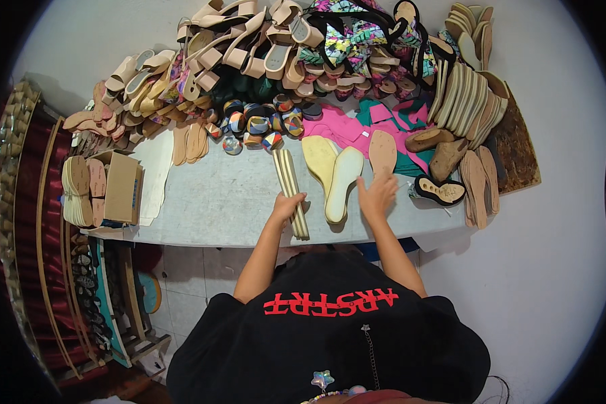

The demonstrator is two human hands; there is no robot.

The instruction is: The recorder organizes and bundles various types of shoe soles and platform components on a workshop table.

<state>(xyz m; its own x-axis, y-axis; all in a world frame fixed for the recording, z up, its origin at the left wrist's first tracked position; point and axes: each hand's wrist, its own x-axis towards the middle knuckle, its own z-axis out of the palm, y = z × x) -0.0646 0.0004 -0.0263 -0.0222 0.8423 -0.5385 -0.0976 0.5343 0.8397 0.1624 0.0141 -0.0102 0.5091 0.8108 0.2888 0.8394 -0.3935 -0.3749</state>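
Note:
My left hand (288, 206) is closed around a stack of shoe soles (289, 185), standing on edge so that their cream and dark layers show as stripes. My right hand (378, 195) has its thumb apart from its fingers, which cover the lower end of a tan insole (382, 152); whether they press on it I cannot tell. Between my hands lies a pale white sole (344, 182), partly over a yellow sole (318, 160). Two brown shoe lasts (444, 159) and a black-edged sandal (440, 190) sit to the right of my right hand.
Pink fabric pieces (340, 126) lie behind the soles. Patterned heels (257, 125) and piled sandals (249, 40) fill the table's back. Striped soles (468, 101) stand at the right, near tan insoles (479, 185). A cardboard box (122, 188) stands left on the grey table (209, 195).

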